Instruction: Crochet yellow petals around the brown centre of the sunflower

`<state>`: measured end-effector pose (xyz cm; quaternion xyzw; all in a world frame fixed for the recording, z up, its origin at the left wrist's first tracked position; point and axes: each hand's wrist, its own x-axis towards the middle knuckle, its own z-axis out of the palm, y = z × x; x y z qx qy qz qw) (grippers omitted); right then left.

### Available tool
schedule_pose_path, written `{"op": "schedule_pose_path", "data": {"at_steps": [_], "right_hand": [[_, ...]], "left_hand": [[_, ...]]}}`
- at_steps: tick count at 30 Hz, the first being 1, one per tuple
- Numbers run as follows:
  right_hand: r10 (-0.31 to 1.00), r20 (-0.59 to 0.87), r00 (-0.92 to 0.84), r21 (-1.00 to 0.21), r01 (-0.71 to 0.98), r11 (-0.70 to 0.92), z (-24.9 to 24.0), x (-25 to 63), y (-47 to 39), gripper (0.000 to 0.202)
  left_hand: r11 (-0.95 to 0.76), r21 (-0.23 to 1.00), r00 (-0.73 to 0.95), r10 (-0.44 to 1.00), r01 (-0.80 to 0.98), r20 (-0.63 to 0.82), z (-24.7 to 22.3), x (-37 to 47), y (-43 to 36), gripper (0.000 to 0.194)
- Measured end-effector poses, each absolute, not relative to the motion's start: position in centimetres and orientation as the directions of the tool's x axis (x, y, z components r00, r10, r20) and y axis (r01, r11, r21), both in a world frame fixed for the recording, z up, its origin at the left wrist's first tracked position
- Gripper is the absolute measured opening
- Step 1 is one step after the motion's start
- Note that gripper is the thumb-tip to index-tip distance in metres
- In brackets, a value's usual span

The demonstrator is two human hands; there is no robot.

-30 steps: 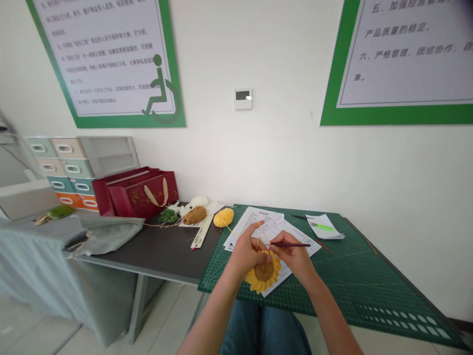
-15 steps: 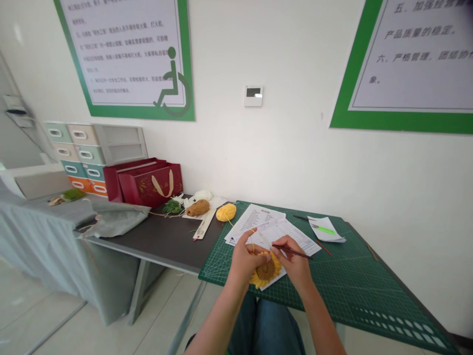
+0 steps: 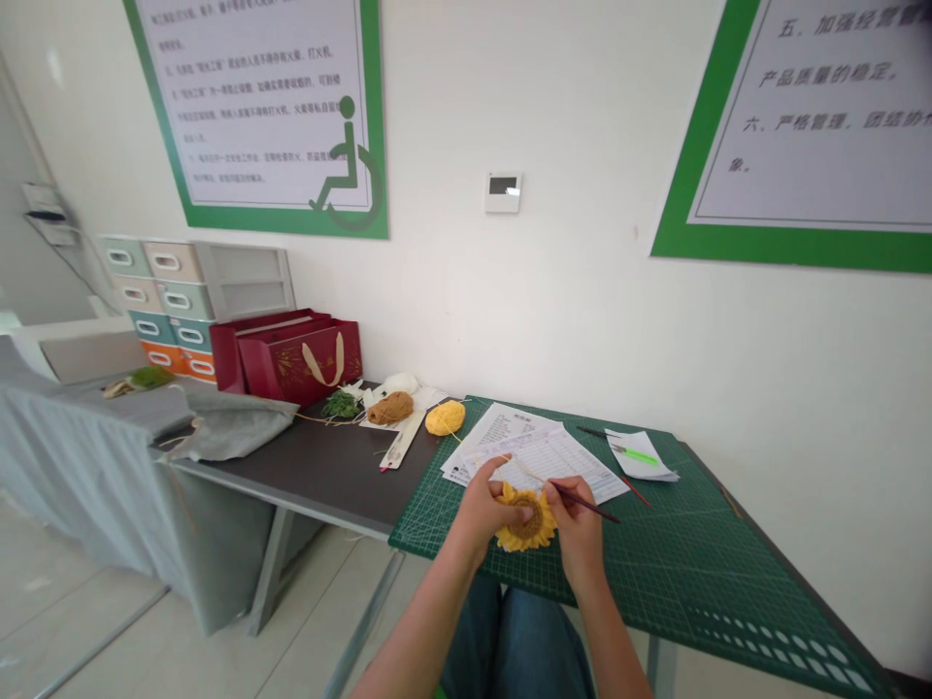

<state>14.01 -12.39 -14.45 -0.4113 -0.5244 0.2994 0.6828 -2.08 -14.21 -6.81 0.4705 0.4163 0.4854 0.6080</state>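
My left hand (image 3: 482,507) is closed on a crocheted sunflower (image 3: 535,534) with yellow petals and a brown centre, its thumb pressed on the flower's face. A strand of yellow yarn runs over my raised left index finger. In my right hand (image 3: 581,529) is a dark crochet hook (image 3: 591,506), gripped like a pencil just right of the flower. The hook's tip points left, close to the strand. A yellow yarn ball (image 3: 445,418) lies at the mat's back left corner, with yarn trailing toward my left hand.
Printed sheets (image 3: 575,464) lie behind my hands on the green cutting mat (image 3: 699,544). A green pen (image 3: 637,454) rests on white paper at right. Leftward are brown yarn (image 3: 391,408), green yarn (image 3: 341,404), a red gift bag (image 3: 302,359) and stacked drawers (image 3: 182,301).
The sunflower has turned more toward me and shows more of its face. My right hand and the hook have moved slightly away from it, and a yarn strand now stretches between the hands.
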Motion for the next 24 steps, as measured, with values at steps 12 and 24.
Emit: {"op": "schedule_pose_path", "data": {"at_steps": [12,24], "right_hand": [[0.802,0.432,0.413,-0.837,-0.149,0.527,-10.9,12.5,-16.1,0.029],[0.952,0.251,0.176,-0.793,-0.526,0.307,-11.2,15.1,-16.0,0.036]], "left_hand": [[-0.003,0.917,0.367,0.916,-0.398,0.162,-4.7,-3.9,-17.6,0.130],[0.007,0.957,0.555,0.816,-0.290,0.162,-1.2,-5.5,-18.2,0.102]]}}
